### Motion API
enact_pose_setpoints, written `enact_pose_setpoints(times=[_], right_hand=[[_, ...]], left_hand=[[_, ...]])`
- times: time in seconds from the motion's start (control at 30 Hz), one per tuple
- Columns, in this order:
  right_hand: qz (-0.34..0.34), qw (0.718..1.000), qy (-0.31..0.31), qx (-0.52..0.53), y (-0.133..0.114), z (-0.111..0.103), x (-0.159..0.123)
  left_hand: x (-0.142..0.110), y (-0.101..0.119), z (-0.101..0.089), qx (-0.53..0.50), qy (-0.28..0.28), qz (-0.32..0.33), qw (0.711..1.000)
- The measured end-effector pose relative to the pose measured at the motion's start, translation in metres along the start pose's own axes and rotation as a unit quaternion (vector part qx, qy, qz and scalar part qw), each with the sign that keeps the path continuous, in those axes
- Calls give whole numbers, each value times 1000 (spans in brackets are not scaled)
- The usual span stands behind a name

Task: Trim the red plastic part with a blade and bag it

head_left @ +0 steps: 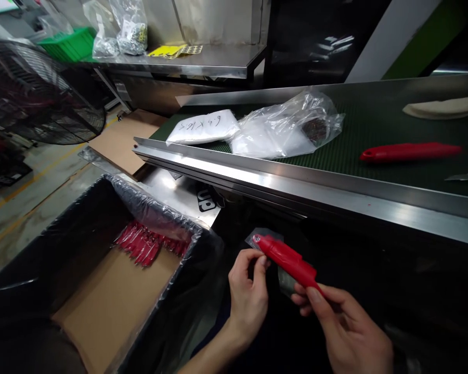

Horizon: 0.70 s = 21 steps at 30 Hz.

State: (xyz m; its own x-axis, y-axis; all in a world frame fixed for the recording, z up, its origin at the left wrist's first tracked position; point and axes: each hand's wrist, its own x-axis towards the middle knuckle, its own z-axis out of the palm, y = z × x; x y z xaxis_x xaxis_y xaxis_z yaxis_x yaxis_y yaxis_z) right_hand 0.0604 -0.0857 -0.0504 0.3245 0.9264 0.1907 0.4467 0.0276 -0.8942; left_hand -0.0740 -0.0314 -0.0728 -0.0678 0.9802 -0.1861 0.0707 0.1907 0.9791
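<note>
Between my hands is a slim red handle-shaped piece (286, 257) with a small hole at its upper left end, tilted down to the right. A clear plastic bag (275, 232) lies around that end; how far it covers the piece I cannot tell. My left hand (249, 291) pinches the bag beside the holed end, thumb against forefinger. My right hand (343, 322) is closed on the lower right end, thumb on top. A similar long red piece (411, 151) lies on the green conveyor belt (347, 179) beyond my hands.
A plastic-lined box (117, 311) at left holds several red pieces (140, 244). On the belt lie a white packet (203, 126), a clear bag with white contents (281, 132), a pale curved object (442, 107) and a blade-like tip (466, 177). A metal rail (296, 182) edges the belt. A fan (42, 93) stands left.
</note>
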Motion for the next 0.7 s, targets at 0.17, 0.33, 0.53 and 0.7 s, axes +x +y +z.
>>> enact_pose_setpoints(times=[0.17, 0.33, 0.53, 0.7], right_hand=[[-102, 991, 16, -81, 4, -15, 2], [-321, 930, -68, -164, -2, -19, 12], [-425, 867, -186, -184, 6, -9, 27], [-455, 829, -261, -194, 22, 5, 37]], left_hand=[[14, 7, -14, -71, 22, -57, 996], [23, 15, -25, -141, 5, -111, 984], [33, 1, -38, -179, -55, -161, 969], [41, -41, -45, -98, -105, -171, 975]])
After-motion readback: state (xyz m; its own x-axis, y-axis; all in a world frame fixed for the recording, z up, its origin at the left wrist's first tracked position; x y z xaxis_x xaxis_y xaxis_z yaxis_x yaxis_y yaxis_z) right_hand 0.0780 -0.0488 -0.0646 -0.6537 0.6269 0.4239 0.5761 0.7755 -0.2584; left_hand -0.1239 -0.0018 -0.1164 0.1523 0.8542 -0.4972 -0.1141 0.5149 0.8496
